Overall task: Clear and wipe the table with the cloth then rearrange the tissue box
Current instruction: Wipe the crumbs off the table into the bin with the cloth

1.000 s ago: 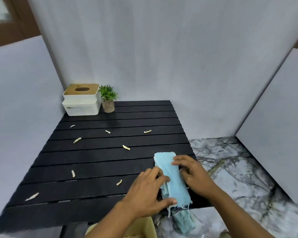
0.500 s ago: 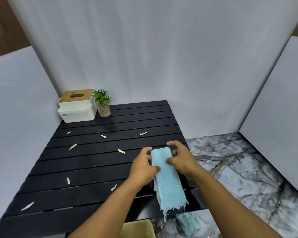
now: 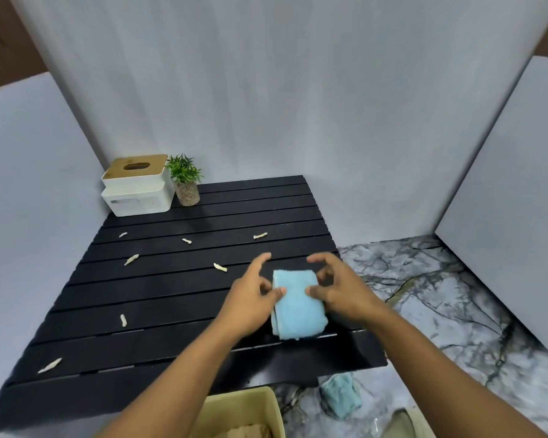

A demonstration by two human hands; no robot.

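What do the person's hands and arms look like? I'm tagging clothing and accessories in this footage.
Both arms are bare from the bottom edge of the picture to the wrists: no sleeves show. The left hand and right hand wear no gloves, and no ring, watch, bracelet or marking can be seen on either. Anything worn above the forearms lies outside the view.

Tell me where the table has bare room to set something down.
Far right slats, between the plant and the table edge, are bare. The left-to-middle is dotted with scraps; the near right holds the cloth.
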